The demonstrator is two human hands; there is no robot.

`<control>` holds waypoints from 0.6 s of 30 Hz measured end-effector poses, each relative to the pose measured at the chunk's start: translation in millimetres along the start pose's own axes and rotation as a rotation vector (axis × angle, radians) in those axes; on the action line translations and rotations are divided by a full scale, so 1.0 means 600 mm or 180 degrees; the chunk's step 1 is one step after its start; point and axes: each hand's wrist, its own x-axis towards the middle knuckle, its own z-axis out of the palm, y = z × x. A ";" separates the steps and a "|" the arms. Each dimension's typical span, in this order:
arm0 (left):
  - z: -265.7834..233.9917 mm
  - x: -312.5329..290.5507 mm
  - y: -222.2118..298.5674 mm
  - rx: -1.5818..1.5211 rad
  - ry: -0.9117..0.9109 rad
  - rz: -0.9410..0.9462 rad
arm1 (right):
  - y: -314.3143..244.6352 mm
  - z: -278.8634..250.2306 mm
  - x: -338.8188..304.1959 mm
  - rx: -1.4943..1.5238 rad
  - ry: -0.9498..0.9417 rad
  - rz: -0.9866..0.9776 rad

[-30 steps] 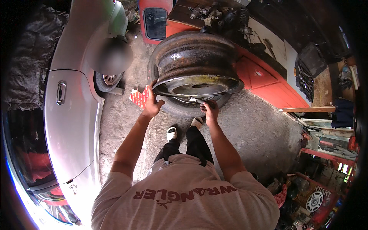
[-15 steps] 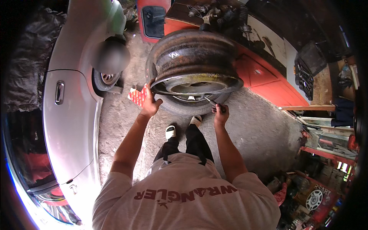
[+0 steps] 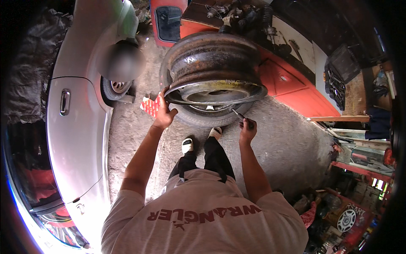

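Observation:
A rusty, bare steel wheel rim (image 3: 213, 61) stands tilted above a tyre (image 3: 201, 121), its yellow-stained dished face toward me. My left hand (image 3: 164, 113) grips the rim's near left edge, fingers on the lip and thumb sticking out. My right hand (image 3: 248, 130) is closed around the dark handle of a slim-shafted tool (image 3: 238, 115) that looks like a screwdriver. Its tip points up and left, near the rim's lower right lip; I cannot tell if it touches. Beside my left hand shows a red-and-white patterned packet (image 3: 149, 106); whether the hand holds it, I cannot tell.
A silver car (image 3: 80, 139) lines the left side, with a wheel (image 3: 120, 87) beyond its door. Behind the rim, a red panel (image 3: 287, 84) borders a bench bearing greasy parts (image 3: 241, 17). An open tool case (image 3: 338, 80) sits right; clutter (image 3: 338, 216) fills the lower right.
My right hand has drawn the tool back slightly, down and to the right, away from the rim's lip. My left hand keeps its grip on the rim.

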 end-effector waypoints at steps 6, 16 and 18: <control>0.003 0.004 -0.010 -0.0077 -0.0025 -0.0034 | 0.014 0.040 0.016 -0.0447 -0.0123 -0.0502; 0.004 0.002 -0.002 0.0013 0.0054 -0.0022 | 0.026 0.045 0.021 -0.0553 -0.0299 -0.0462; 0.005 0.005 -0.005 -0.0086 0.0014 -0.0073 | 0.026 0.045 0.026 -0.0670 -0.0538 -0.0324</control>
